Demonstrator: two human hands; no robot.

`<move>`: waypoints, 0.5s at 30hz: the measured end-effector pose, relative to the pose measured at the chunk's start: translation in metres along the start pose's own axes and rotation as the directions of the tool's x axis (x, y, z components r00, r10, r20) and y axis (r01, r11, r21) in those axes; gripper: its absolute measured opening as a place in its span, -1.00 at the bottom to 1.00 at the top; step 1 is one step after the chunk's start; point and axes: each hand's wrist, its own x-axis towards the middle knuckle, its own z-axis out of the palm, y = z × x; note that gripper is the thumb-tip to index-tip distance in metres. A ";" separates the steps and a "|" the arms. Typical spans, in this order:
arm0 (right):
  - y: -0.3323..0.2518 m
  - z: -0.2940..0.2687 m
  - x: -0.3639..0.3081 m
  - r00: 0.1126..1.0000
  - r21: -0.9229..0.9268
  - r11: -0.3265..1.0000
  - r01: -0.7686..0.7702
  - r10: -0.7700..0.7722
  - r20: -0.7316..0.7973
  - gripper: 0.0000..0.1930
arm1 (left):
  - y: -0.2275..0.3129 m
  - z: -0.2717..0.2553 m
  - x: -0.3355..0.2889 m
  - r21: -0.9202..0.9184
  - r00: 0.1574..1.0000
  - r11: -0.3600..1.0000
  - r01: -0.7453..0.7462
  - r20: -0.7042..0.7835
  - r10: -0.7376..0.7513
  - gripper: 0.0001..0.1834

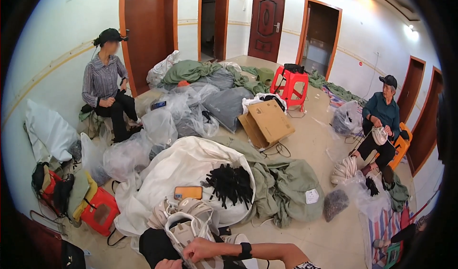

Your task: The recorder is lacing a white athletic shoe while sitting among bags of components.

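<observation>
My right hand (202, 251) pinches the beige shoe (183, 231), left hand (168, 264) steadying underneath; lace tension should stay even.

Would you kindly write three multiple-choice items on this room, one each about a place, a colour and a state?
1. Where does the orange phone lie?
A. on the white sack
B. on the red stool
C. on the cardboard box

2. What colour is the bundle of laces?
A. white
B. black
C. red

3. What does the right hand do?
A. hangs free
B. grips the beige shoe
C. holds the phone

Answers:
1 A, it rests on the white fabric.
2 B, the strands look black.
3 B, its fingers close at the shoe's top, with the left hand just below.
</observation>
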 end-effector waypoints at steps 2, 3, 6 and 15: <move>-0.002 -0.001 0.000 0.999 -0.004 0.999 -0.046 0.046 0.005 -0.81 | 0.000 0.000 0.003 -0.007 1.000 1.000 -0.006 -0.005 0.005 -0.92; -0.003 0.000 -0.001 0.995 -0.005 0.995 -0.095 0.095 0.000 -0.80 | 0.000 -0.001 0.003 -0.018 1.000 1.000 -0.018 -0.004 0.018 -0.92; 0.014 0.007 0.001 0.999 -0.045 0.999 -0.007 0.005 -0.035 -0.80 | 0.001 -0.001 0.006 0.001 1.000 1.000 -0.028 -0.008 0.028 -0.92; 0.000 0.000 0.000 0.998 -0.030 0.997 -0.066 0.067 0.013 -0.81 | 0.003 -0.005 0.008 0.003 1.000 1.000 -0.022 -0.015 0.022 -0.91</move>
